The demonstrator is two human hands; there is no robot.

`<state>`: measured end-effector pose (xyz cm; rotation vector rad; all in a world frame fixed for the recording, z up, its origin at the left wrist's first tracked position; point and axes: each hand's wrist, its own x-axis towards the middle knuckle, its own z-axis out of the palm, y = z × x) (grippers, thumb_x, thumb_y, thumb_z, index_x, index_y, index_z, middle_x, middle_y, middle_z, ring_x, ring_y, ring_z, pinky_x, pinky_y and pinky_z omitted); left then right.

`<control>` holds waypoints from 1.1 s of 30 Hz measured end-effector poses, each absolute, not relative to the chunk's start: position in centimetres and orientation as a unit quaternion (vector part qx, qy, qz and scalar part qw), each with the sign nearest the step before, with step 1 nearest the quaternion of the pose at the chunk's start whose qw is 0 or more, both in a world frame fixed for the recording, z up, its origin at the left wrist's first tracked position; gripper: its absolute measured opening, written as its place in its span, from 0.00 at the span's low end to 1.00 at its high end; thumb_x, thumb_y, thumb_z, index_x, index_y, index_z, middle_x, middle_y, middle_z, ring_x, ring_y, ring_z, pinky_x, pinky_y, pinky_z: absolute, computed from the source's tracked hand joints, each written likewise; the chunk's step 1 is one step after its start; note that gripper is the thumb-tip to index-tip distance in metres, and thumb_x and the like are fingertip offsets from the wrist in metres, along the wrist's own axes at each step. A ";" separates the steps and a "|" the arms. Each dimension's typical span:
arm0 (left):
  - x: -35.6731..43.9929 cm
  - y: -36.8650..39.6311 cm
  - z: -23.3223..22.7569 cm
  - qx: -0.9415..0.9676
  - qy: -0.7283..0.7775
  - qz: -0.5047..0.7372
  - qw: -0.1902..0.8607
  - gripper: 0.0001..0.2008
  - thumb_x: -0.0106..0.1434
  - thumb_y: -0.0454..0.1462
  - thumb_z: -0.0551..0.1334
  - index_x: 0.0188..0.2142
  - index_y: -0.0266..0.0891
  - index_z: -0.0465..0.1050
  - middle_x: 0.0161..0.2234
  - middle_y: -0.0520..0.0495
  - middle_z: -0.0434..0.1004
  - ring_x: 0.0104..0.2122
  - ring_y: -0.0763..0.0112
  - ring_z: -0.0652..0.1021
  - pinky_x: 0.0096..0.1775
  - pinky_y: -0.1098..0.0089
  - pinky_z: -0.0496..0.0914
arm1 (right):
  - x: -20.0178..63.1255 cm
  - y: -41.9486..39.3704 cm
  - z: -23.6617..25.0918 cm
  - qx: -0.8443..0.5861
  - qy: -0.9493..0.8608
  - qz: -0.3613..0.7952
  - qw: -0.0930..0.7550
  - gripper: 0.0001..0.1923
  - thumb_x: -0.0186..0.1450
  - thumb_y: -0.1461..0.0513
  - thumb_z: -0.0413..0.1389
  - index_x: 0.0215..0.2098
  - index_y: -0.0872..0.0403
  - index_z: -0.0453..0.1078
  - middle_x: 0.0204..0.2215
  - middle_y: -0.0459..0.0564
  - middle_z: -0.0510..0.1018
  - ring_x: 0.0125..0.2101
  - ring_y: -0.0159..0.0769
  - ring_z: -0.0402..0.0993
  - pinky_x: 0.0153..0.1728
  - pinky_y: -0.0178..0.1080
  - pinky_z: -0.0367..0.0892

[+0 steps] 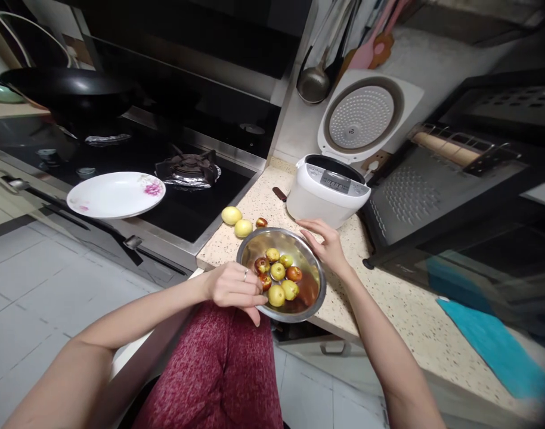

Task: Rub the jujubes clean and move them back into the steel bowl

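Note:
A stainless steel bowl (316,280) holds several jujubes (278,271), some yellow-green and some blotched red-brown. It sits over the counter's front edge, just above my lap. My left hand (237,287), a ring on one finger, closes over the bowl's left rim; its fingertips are beside a red-brown jujube (264,281) and partly hide it. At the far right rim, my right hand (327,245) grips the bowl with the thumb inside and the fingers along the outside. Beyond the bowl, two pale yellow jujubes (243,229) and a small red-brown one (261,222) lie on the counter.
A white rice cooker (328,193) stands lid up behind the bowl. To the left, a flowered plate (114,196) overhangs the stove edge near a burner (189,167) and a black wok (71,86). A black oven (429,196) and turquoise cloth (491,345) are at right.

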<state>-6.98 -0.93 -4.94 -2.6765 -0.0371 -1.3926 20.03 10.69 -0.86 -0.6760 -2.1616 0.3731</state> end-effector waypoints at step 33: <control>-5.7 -2.0 -6.4 -0.885 0.033 -0.456 0.094 0.18 0.63 0.54 0.72 0.29 0.44 0.79 0.21 0.54 0.75 0.26 0.74 0.84 0.26 0.79 0.78 | 16.4 12.8 -0.7 -0.215 -0.878 0.151 0.401 0.14 0.75 0.56 0.56 0.55 0.50 0.76 0.53 0.57 0.80 0.54 0.44 0.78 0.58 0.51 0.74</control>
